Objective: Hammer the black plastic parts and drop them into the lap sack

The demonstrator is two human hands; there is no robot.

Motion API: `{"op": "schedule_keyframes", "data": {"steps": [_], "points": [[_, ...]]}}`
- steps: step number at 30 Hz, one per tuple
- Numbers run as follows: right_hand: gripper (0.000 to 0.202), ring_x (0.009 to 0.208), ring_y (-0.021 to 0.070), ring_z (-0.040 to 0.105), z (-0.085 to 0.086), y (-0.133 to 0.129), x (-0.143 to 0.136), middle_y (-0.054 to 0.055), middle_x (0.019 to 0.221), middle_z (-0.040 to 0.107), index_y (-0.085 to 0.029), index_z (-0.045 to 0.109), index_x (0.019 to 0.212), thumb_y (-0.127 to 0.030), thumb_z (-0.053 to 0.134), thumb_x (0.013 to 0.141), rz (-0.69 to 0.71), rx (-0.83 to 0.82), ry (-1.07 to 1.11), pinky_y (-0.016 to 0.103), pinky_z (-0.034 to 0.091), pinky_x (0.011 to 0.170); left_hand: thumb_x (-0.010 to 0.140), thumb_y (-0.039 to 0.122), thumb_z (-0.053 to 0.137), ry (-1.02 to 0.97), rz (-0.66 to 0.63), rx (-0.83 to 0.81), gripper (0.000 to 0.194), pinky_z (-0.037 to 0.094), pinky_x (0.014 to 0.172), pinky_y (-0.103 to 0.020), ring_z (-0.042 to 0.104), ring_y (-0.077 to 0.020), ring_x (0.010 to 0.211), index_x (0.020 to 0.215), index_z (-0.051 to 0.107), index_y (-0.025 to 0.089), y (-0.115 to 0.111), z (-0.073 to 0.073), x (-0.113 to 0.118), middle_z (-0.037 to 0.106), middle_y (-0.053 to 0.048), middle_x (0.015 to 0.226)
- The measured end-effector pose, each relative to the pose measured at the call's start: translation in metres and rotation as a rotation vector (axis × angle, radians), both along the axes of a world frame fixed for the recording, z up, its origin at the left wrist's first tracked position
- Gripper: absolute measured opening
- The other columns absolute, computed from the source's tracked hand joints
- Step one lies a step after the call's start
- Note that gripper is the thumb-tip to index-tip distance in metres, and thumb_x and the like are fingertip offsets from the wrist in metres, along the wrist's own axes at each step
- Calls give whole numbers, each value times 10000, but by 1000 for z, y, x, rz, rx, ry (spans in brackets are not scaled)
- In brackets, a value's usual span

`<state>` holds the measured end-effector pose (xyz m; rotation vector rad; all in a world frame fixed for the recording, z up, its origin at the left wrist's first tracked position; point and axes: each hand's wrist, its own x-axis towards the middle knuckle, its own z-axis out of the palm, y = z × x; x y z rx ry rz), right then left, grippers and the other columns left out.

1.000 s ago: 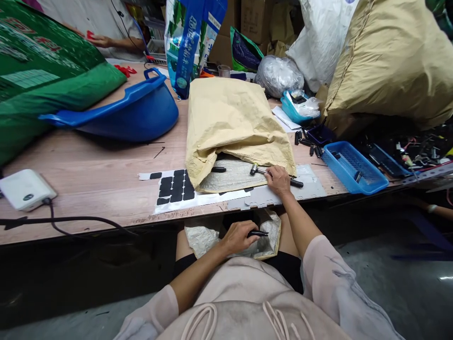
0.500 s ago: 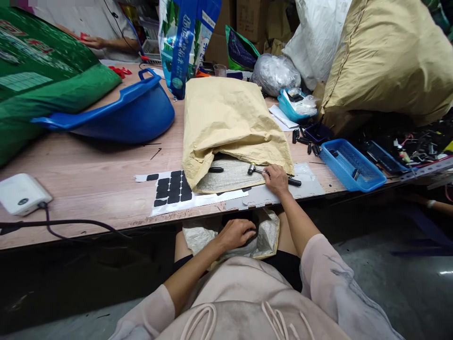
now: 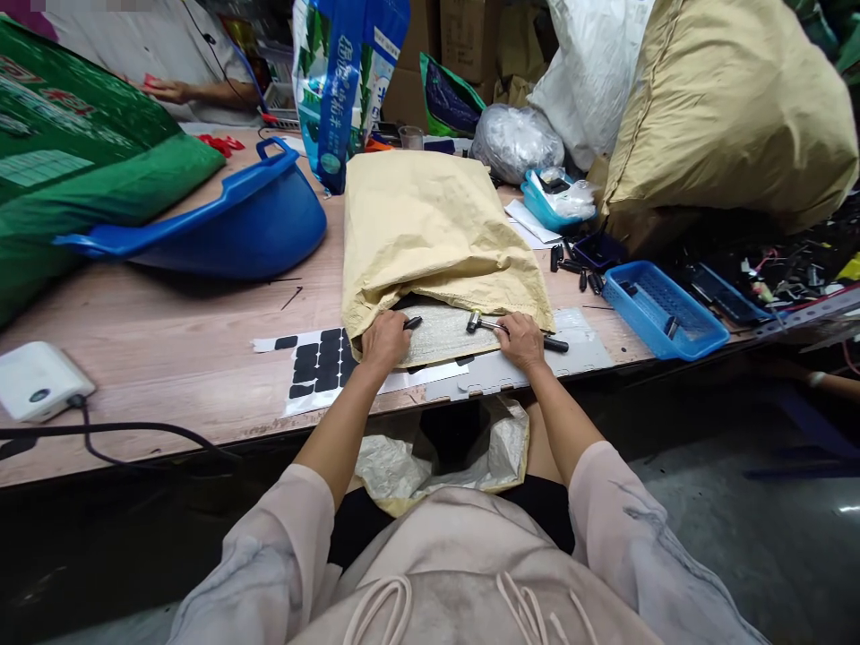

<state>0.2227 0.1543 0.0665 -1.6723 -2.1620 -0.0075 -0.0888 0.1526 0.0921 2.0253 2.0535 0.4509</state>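
My right hand (image 3: 521, 342) is closed around a small hammer (image 3: 474, 322), whose metal head points left and whose black handle end sticks out to the right. My left hand (image 3: 385, 342) has its fingers closed on a short black rod-shaped piece (image 3: 412, 323); its other end is hidden by the hand. Both hands rest at the mouth of a yellow woven sack (image 3: 436, 206), over its silvery lining. Beneath the sack lies a white sheet with black rounded square stickers (image 3: 317, 363), next to a grey flat board (image 3: 578, 345).
An opened sack (image 3: 390, 466) with pale lining lies across my lap. On the table stand a blue scoop-shaped basin (image 3: 228, 224), a blue basket (image 3: 665, 309) and a white box with a cable (image 3: 44, 381). Full sacks (image 3: 732, 116) crowd the back right. Another person's hand (image 3: 167, 90) is at the far left.
My left hand has risen from the sack on my lap to the table and closed on the black piece. My right hand stays with the hammer. The view has shifted slightly.
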Motion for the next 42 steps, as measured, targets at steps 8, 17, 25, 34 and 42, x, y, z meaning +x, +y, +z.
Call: {"op": "schedule_keyframes", "data": {"steps": [8, 17, 25, 34, 42], "points": [[171, 1020, 279, 544, -2, 2, 1, 106, 1053, 699, -235, 742, 1049, -308, 591, 1014, 9, 23, 14, 383, 430, 908, 924, 281, 676, -216, -261, 49, 271, 477, 1029, -439, 588, -287, 1095, 1169, 789, 251, -23, -19, 51, 703, -81, 1099], [193, 1015, 277, 560, -3, 3, 5, 104, 1046, 711, -237, 750, 1073, -298, 572, 1030, 28, 38, 1, 384, 434, 906, 921, 312, 731, -306, -208, 18, 245, 445, 998, -423, 579, -277, 1102, 1160, 777, 282, -23, -24, 63, 720, -52, 1117], [288, 1023, 257, 653, 9, 0, 7, 95, 1047, 767, -237, 782, 1080, -315, 506, 1054, 68, 50, 147, 384, 497, 959, 889, 308, 753, -357, -170, -14, 192, 449, 1012, -422, 587, -277, 1110, 1075, 795, 286, -21, -22, 65, 750, -33, 1093], [345, 972, 216, 703, 27, -20, 4, 73, 1004, 768, -236, 784, 1083, -362, 463, 1089, 202, 39, 215, 324, 524, 893, 873, 312, 761, -388, -151, -15, 197, 453, 1009, -424, 589, -274, 1110, 1064, 806, 290, -20, -23, 66, 757, -26, 1084], [299, 946, 213, 697, 27, -21, -1, 59, 958, 755, -252, 798, 1046, -342, 514, 1069, 196, 7, 146, 299, 508, 836, 890, 327, 754, -391, -154, -14, 177, 449, 1005, -425, 588, -277, 1117, 1056, 810, 302, -20, -22, 66, 754, -29, 1081]]}}
